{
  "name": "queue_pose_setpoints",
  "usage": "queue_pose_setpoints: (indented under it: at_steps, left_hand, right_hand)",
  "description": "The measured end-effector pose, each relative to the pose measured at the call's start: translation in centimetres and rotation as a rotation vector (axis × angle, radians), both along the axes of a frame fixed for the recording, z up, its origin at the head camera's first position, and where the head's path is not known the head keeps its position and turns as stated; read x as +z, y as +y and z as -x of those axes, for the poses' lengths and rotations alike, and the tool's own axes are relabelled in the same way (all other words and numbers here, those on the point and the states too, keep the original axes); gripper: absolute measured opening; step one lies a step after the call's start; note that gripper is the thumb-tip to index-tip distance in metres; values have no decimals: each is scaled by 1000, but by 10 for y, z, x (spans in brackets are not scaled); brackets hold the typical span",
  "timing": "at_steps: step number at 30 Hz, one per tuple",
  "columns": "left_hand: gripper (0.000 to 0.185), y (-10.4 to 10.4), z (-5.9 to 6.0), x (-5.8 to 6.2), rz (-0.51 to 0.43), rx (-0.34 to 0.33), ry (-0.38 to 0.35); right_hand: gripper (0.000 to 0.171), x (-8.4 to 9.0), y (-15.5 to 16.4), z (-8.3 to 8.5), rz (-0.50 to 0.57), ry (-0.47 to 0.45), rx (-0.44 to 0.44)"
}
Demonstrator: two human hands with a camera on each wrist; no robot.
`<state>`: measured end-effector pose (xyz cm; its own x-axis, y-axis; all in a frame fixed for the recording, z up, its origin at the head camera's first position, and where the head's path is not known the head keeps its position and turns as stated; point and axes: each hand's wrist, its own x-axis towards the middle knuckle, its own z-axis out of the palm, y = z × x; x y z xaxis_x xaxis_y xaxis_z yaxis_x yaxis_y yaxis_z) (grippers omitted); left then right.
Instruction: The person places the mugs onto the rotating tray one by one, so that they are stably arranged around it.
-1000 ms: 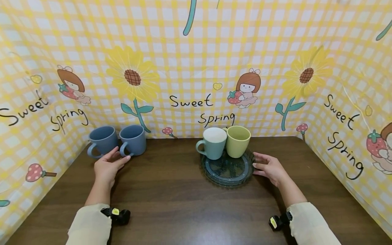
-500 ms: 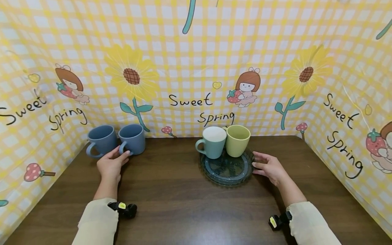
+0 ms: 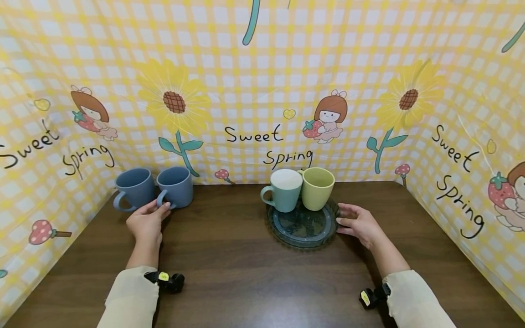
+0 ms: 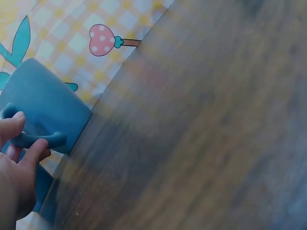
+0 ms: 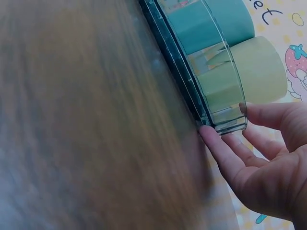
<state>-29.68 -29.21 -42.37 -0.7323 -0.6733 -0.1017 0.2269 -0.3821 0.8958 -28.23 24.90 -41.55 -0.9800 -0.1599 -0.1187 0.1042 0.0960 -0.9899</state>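
Observation:
Two blue mugs stand at the back left in the head view. My left hand [image 3: 144,224] pinches the handle of the nearer-to-middle blue mug [image 3: 181,187]; the left wrist view shows thumb and fingers on either side of the handle [image 4: 53,140]. Just left of it is the other blue mug [image 3: 138,190], its handle also facing me. My right hand [image 3: 361,225] holds the right rim of a round, dark see-through tray [image 3: 304,230], thumb and fingertips at its raised edge in the right wrist view. A teal mug [image 3: 285,197] and a yellow-green mug [image 3: 318,191] stand upright at the tray's back.
A dark wooden table [image 3: 246,273] carries everything. Yellow checked cloth [image 3: 254,82] hangs behind the mugs and along both sides, close to the blue mugs. Black wrist cameras sit on both cream sleeves [image 3: 131,296].
My left hand has moved slightly right and its fingers have closed on the blue mug's handle. The right hand stays at the tray's rim, and the mugs remain in place.

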Motion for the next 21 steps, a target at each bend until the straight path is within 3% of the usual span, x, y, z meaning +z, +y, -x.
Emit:
queue_pose_setpoints:
  at_steps: [8, 21]
  left_hand:
    - [28, -3, -3, -1, -23, 5, -1]
    - [25, 0, -5, 1, -37, -17, 15]
  right_hand:
    - [57, 1, 2, 8, -63, -1, 36]
    - [53, 2, 9, 34, -122, -7, 87]
